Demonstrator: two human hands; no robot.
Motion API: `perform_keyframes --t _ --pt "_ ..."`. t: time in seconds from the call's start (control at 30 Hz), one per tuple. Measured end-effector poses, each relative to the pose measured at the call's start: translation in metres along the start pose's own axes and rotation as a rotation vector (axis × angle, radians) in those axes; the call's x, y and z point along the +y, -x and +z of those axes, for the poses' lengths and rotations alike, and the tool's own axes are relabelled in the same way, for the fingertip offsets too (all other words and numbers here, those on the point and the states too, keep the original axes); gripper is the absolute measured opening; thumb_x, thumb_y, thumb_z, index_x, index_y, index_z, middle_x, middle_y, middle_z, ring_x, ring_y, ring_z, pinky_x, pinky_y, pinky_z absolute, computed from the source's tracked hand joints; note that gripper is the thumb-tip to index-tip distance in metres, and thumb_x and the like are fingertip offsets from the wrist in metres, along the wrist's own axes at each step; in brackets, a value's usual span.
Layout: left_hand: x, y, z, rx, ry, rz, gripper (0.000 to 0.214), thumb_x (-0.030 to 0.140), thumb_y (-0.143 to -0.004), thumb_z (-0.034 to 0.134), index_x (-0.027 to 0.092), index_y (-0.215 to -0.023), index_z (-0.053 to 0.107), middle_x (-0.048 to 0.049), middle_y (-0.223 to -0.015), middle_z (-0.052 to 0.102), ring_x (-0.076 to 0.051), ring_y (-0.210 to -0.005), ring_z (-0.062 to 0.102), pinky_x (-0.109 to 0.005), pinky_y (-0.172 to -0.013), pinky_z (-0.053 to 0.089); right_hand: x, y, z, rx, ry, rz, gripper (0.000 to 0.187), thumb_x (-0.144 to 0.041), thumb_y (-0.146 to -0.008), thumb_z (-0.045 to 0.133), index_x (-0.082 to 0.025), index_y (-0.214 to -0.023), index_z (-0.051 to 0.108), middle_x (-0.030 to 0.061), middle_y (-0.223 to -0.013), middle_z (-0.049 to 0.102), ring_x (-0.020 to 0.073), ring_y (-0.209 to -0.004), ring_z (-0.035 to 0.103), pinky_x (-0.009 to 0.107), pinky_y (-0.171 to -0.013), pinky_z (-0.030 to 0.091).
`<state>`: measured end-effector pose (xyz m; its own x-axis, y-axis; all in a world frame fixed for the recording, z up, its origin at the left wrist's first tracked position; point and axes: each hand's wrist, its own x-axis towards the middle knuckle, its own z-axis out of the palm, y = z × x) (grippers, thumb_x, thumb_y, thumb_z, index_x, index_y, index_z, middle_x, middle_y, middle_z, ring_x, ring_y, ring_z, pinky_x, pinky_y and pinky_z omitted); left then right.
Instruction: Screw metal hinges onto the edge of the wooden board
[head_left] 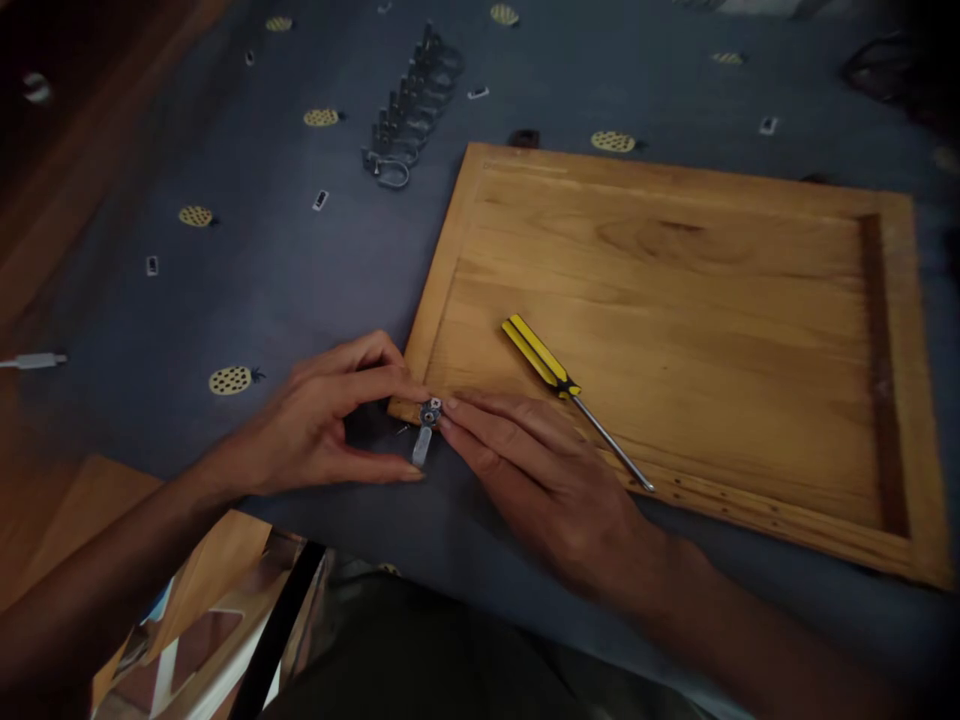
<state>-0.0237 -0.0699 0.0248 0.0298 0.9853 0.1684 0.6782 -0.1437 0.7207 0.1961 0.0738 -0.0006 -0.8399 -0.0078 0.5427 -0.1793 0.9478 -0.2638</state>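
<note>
My left hand (330, 420) holds a small metal fitting (426, 430) between index finger and thumb. The fitting has a round part with a cross-head screw and a pale grey tab pointing toward me. It sits at the near left corner of a framed wooden panel (660, 320). From the other side, the fingertips of my right hand (555, 480) press together against the fitting's round end. On the panel, just beyond my right hand, lies a screwdriver (544, 355) with a yellow and black handle, its tip toward the near edge. A tiny screw (403, 430) seems to lie beside the corner.
A blue-grey cloth (262, 290) with pineapple prints covers the table. A row of metal rings with clips (412, 110) lies beyond the panel's left end. At the left edge is a white cable plug (34, 360). Wooden furniture (210, 565) stands below the table's near left edge.
</note>
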Motion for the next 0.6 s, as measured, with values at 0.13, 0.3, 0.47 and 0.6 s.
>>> perform_keyframes --t 0.13,0.3,0.47,0.6 --pt "-0.0013 0.0004 0.0006 0.011 0.012 0.011 0.041 0.036 -0.09 0.087 0.022 -0.125 0.071 -0.0031 -0.106 0.061 -0.017 -0.093 0.062 -0.028 -0.08 0.055 0.0003 -0.0003 -0.0011 -0.017 -0.005 -0.014 0.029 -0.008 -0.107 0.049 0.0 -0.121 0.074 0.0186 -0.121 0.08 0.0286 -0.116 0.075 0.043 -0.102 0.067" --pt "-0.0025 0.0016 0.002 0.013 0.01 0.024 0.04 0.037 -0.091 0.086 0.022 -0.125 0.07 -0.0024 -0.106 0.06 -0.016 -0.093 0.061 -0.028 -0.08 0.054 -0.0003 -0.0002 -0.0005 -0.033 0.035 -0.026 0.031 -0.01 -0.109 0.046 -0.003 -0.123 0.073 0.0165 -0.122 0.081 0.0271 -0.116 0.075 0.043 -0.101 0.067" --pt "-0.0022 -0.0002 0.0012 -0.003 -0.019 0.006 0.038 0.038 -0.092 0.084 0.023 -0.123 0.069 -0.0019 -0.106 0.059 -0.016 -0.093 0.061 -0.027 -0.081 0.054 0.0004 0.0007 0.0033 -0.014 0.068 -0.049 0.031 -0.01 -0.109 0.047 -0.003 -0.123 0.073 0.0164 -0.12 0.081 0.0286 -0.113 0.075 0.044 -0.095 0.068" --pt "0.0027 0.0048 -0.007 -0.009 -0.023 -0.046 0.045 0.045 -0.092 0.083 0.028 -0.13 0.068 -0.0029 -0.106 0.064 -0.018 -0.088 0.061 -0.029 -0.077 0.056 0.0014 0.0006 0.0047 -0.014 0.082 -0.064 0.029 -0.008 -0.106 0.05 -0.004 -0.122 0.074 0.017 -0.12 0.081 0.0286 -0.114 0.074 0.043 -0.094 0.067"
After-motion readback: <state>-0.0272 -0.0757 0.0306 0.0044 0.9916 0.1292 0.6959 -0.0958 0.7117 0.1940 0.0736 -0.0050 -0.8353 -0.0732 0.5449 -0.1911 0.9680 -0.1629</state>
